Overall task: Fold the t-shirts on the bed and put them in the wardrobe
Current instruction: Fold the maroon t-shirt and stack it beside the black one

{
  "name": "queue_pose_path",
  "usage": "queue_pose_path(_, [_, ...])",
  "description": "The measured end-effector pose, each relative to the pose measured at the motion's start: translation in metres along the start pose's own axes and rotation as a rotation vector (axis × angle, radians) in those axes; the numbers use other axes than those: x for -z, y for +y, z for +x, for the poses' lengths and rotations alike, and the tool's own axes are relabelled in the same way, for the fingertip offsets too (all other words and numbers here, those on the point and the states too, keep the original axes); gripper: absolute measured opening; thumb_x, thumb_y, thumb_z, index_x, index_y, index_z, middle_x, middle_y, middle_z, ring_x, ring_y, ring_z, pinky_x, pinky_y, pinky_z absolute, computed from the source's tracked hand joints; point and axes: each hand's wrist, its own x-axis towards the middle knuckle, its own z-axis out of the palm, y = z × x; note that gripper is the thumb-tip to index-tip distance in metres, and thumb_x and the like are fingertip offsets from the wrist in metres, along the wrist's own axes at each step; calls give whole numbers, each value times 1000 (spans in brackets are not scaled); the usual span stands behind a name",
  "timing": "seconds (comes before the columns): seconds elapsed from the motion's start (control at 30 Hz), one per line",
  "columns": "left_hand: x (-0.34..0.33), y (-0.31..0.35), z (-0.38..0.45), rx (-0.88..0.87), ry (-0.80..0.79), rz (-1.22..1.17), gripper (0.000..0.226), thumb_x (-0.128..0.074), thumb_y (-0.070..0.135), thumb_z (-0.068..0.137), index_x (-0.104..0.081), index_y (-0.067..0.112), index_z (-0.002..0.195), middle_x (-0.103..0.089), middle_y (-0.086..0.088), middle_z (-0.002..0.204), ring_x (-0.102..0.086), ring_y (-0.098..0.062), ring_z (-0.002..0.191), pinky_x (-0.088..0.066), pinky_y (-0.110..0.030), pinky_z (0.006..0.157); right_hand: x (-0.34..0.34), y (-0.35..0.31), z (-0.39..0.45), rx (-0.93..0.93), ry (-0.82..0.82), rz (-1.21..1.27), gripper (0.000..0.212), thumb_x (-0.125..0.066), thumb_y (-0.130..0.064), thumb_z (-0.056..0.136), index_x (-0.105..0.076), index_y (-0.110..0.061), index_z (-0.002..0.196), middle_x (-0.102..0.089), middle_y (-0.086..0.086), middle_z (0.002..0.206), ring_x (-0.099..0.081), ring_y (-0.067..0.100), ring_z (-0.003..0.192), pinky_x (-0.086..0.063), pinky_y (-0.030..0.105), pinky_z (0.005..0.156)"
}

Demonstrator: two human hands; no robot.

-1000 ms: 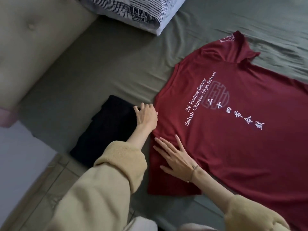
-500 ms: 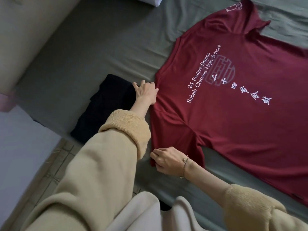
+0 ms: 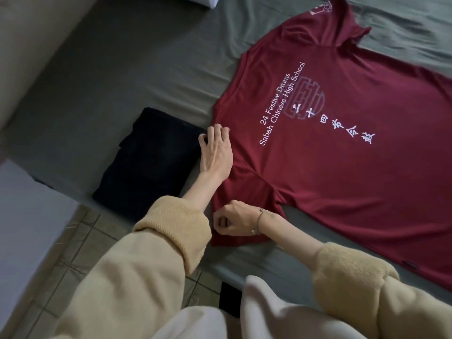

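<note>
A dark red t-shirt (image 3: 342, 167) with white lettering lies spread flat, print side up, on the grey-green bed sheet (image 3: 122, 77). Left of it sits a folded black t-shirt (image 3: 149, 162) near the bed's edge. My left hand (image 3: 216, 152) rests at the red shirt's shoulder edge, fingers curled onto the fabric between the two shirts. My right hand (image 3: 234, 221) pinches the end of the near sleeve, fingers curled round the cloth.
A padded beige headboard (image 3: 36, 40) runs along the left. A corner of a pillow (image 3: 203, 0) shows at the top. Tiled floor (image 3: 80, 253) lies below the bed's edge, with a white surface (image 3: 27, 228) at the far left.
My right hand went from lying flat on the sleeve to pinching its end. The view has shifted so the pillow is almost out of sight. My left hand stays at the shoulder.
</note>
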Motion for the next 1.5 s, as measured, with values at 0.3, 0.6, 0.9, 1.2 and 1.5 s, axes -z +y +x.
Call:
queue_pose_path(0.3, [6,85,-58,-477,-193,-421,10,-47,22,94,-49,13,98,-57,-2,97,-51,-21,95,-41,-34,86,6,68,-101,-204,424,9,17,-51,-20,72,-63,-9,73,-61,-1,73,-57,22,65,-46,32,62])
queue_pose_path(0.6, [7,145,-64,-813,-489,-29,36,-63,22,72,-44,15,102,-50,1,105,-47,-19,102,-35,-30,75,-34,145,-231,-674,522,-185,40,-64,-12,55,-53,-12,93,-53,1,90,-57,27,87,-45,33,60])
queue_pose_path(0.9, [9,168,-71,-770,-574,191,43,-54,4,78,-38,8,118,-55,-10,117,-54,-32,110,-42,-37,80,-43,157,-265,-1165,372,-336,49,-62,-7,80,-39,-14,122,-49,1,124,-44,19,120,-43,30,87])
queue_pose_path(1.2, [6,176,-79,-708,-499,243,36,-53,3,81,-41,9,114,-57,-9,114,-54,-28,110,-42,-35,78,-47,171,-286,-1429,318,-260,37,-57,-4,86,-52,-12,122,-55,1,121,-47,17,117,-47,25,81])
queue_pose_path(1.5, [13,182,-75,-691,-552,-19,16,-53,17,75,-45,15,88,-61,-6,96,-56,-28,91,-37,-31,70,-37,167,-271,-1376,422,-269,39,-57,-14,88,-44,-12,125,-53,3,125,-48,19,119,-39,32,91])
